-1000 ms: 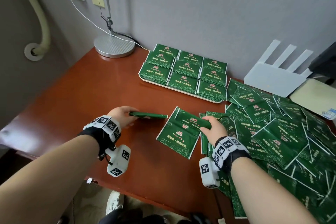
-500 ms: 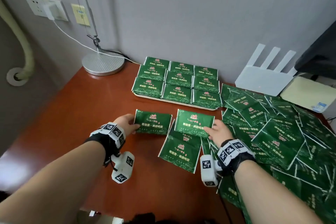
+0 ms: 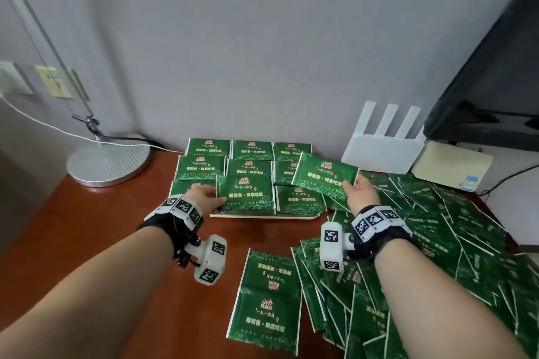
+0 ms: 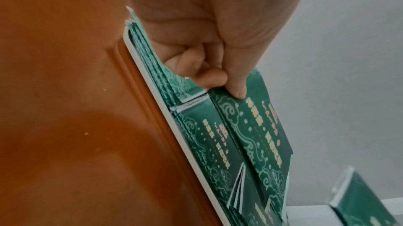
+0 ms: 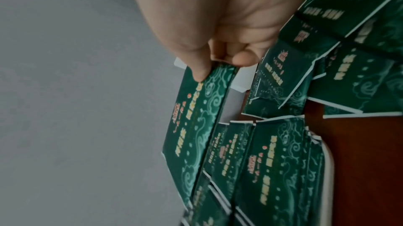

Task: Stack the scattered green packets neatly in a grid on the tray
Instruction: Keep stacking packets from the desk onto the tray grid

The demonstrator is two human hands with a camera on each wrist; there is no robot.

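Green packet [image 3: 246, 192] is pinched by the left hand [image 3: 204, 198] over the tray [image 3: 262, 215]'s near-middle stack. Another packet [image 3: 325, 176] is pinched by the right hand [image 3: 361, 194] above the right column. Placement is judged in hand; squaring and release come next.

Both forearms reach forward over the tray [image 3: 262, 215]. Left hand [image 3: 204, 198] pinches a packet [image 3: 246, 194] at the tray's near-left edge; right hand [image 3: 361, 194] pinches a tilted packet [image 3: 325, 173] above the tray's right side.

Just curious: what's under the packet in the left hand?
The left hand holds its packet over the tray's front-middle stack. How many packets lie beneath is hidden.
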